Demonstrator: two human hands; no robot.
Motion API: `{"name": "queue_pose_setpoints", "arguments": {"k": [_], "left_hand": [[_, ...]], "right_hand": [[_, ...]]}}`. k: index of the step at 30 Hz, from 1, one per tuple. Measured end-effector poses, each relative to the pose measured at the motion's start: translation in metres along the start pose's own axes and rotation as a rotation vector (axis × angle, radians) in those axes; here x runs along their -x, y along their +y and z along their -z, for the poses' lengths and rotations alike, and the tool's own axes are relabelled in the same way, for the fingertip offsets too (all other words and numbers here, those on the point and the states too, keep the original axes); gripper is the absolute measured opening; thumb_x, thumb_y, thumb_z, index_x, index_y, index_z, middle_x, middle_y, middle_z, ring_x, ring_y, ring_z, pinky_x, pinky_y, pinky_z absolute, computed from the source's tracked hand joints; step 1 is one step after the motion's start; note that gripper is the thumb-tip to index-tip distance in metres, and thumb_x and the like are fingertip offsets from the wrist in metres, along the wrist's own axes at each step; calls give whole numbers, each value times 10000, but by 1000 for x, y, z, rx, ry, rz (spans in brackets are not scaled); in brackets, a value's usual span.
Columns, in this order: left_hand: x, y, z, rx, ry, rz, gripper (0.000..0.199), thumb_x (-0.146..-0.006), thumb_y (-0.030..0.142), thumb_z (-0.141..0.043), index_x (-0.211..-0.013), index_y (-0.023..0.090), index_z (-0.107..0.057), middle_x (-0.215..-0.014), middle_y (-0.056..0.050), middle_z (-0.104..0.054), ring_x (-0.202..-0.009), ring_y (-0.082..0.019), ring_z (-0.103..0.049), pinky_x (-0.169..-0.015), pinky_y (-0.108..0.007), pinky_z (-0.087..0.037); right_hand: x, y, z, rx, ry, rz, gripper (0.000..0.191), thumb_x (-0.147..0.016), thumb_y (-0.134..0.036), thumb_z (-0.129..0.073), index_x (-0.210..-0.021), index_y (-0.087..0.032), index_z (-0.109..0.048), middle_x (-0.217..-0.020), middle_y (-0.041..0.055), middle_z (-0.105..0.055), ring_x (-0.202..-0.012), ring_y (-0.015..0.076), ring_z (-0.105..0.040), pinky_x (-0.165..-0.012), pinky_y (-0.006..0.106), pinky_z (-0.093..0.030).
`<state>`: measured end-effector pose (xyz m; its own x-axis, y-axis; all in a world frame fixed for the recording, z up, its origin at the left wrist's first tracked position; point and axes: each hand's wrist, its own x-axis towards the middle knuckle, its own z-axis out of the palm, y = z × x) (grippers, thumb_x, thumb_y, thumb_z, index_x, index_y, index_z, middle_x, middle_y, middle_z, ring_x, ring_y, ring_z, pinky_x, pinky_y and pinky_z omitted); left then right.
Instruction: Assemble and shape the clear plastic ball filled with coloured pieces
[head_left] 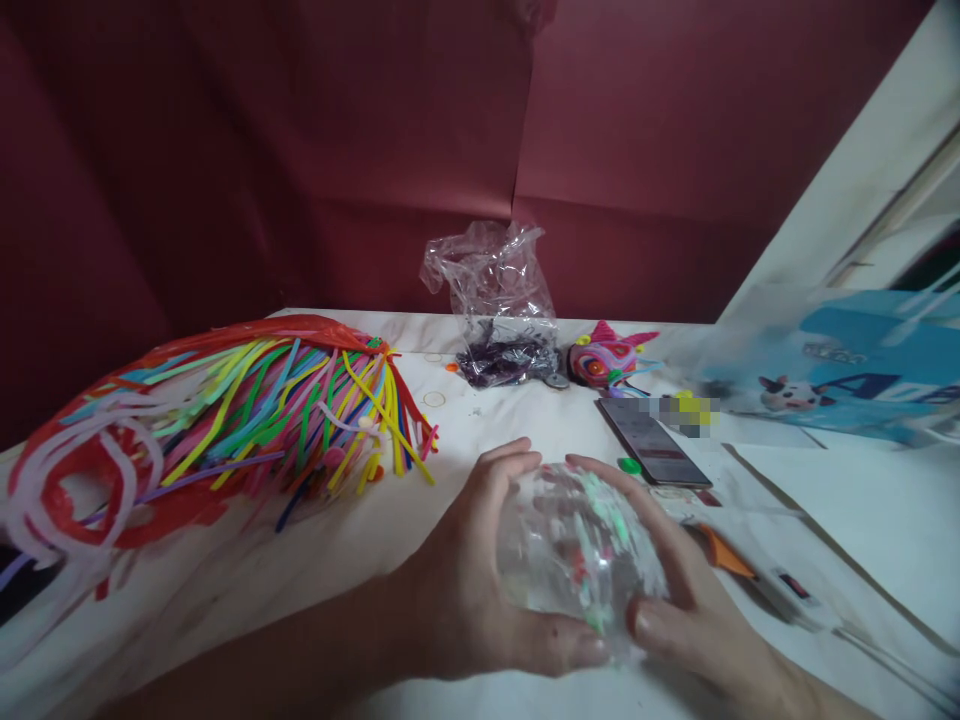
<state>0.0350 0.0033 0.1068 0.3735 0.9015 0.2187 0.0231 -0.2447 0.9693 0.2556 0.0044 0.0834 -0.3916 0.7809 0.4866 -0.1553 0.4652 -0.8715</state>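
Our fingers (517,455) are curled around a clear, rounded bundle (544,545), grasping it from both sides above the near middle of the white marbled table (420,640); whether its underside touches the surface we cannot tell. To handle it well, we should keep clear of the large red bag (247,325) of coloured stems at our left, whose loose ends could catch a sleeve or wrist. Our left hand (480,570) has its thumb laid low across the near face, and our right hand (697,605) presses a bent thumb opposite. Even, light pressure seems best, since the clear skin looks thin and one hard pinch might dent it or shift the green and red bits that show through.

For writing, the blue printed bag (900,345) at far right carries big slanted letters beginning with A, the rest uncertain, beside a cartoon cow; its oval emblem is unreadable. The white tool (765,580) shows a switch but no legible brand. On the phone (652,440) and the printed slip (679,497) just beside it, we can read nothing.
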Motion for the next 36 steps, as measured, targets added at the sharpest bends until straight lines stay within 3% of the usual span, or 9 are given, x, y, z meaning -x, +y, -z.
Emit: {"name": "queue_pose_setpoints", "arguments": {"k": [3, 7, 13, 18, 21, 25, 31, 33, 36], "left_hand": [[-5, 13, -2, 61, 18, 95, 1100, -400, 424, -1001, -1404, 256, -583, -1652, -128, -348, -1519, -443, -302, -1259, -541, -267], [-8, 25, -2, 148, -93, 221, 1145, -470, 379, -985, -1493, 279, -479, -1510, -144, -529, -1387, -408, -499, -1192, -577, -362], [-3, 27, -3, 110, -145, 153, 1207, -466, 243, -957, -1528, 244, -384, -1445, -167, -579, -1318, -405, -561, -1146, -609, -408], [0, 23, -8, 162, -115, 92, 1063, -511, 319, -944, -1462, 260, -474, -1403, -153, -612, -1234, -381, -617, -1044, -534, -517], [1, 21, -11, 98, -82, 75, 1055, -509, 351, -928, -1460, 262, -481, -1405, -150, -600, -1195, -371, -628, -1047, -531, -512], [1, 18, -11, 24, -57, 95, 1113, -494, 435, -917, -1486, 251, -448, -1432, -160, -561, -1199, -384, -608, -1080, -573, -468], [-6, 19, -2, 166, -169, 156, 1053, -539, 346, -939, -1449, 246, -418, -1455, -161, -544, -1303, -381, -558, -1079, -530, -463], [-8, 18, 1, 234, -231, 205, 1056, -624, 410, -902, -1494, 232, -329, -1420, -177, -579, -1289, -374, -579, -1059, -537, -473], [-9, 15, 3, 214, -213, 211, 1006, -702, 458, -857, -1501, 218, -295, -1450, -188, -562, -1321, -361, -560, -1097, -535, -435]], "right_hand": [[0, -5, 1, 48, 2, 21, 680, -1060, -712, -784, -1549, -343, -488, -1427, 7, -464, -1296, 252, -491, -1091, 220, -455], [-2, -12, 2, 110, 13, 51, 679, -1064, -727, -772, -1540, -342, -478, -1426, 17, -466, -1264, 270, -524, -1053, 238, -504], [-8, -17, 5, 236, 33, -28, 1035, -819, -784, -950, -1502, -124, -539, -1296, 164, -531, -1269, 436, -470, -1033, 392, -540], [-10, -14, 0, 274, 13, -80, 1102, -736, -735, -1006, -1533, -146, -524, -1297, 157, -525, -1281, 455, -443, -1081, 444, -494], [-7, -10, -5, 257, 12, -71, 1113, -730, -732, -1012, -1544, -155, -518, -1318, 156, -513, -1291, 461, -430, -1084, 456, -491], [-3, -6, -9, 194, 43, 5, 996, -868, -807, -896, -1539, -173, -519, -1397, 147, -464, -1325, 444, -407, -1034, 418, -544], [-4, -11, -3, 57, -74, 41, 591, -1110, -673, -747, -1563, -426, -459, -1488, -32, -399, -1325, 241, -471, -1080, 229, -494], [-5, -9, -2, 19, -87, 18, 557, -1124, -668, -727, -1556, -437, -462, -1471, -45, -417, -1334, 233, -459, -1080, 224, -494], [-5, -2, -3, -23, -43, 5, 584, -1096, -665, -773, -1533, -394, -497, -1440, -29, -446, -1316, 236, -471, -1067, 217, -496]]}}
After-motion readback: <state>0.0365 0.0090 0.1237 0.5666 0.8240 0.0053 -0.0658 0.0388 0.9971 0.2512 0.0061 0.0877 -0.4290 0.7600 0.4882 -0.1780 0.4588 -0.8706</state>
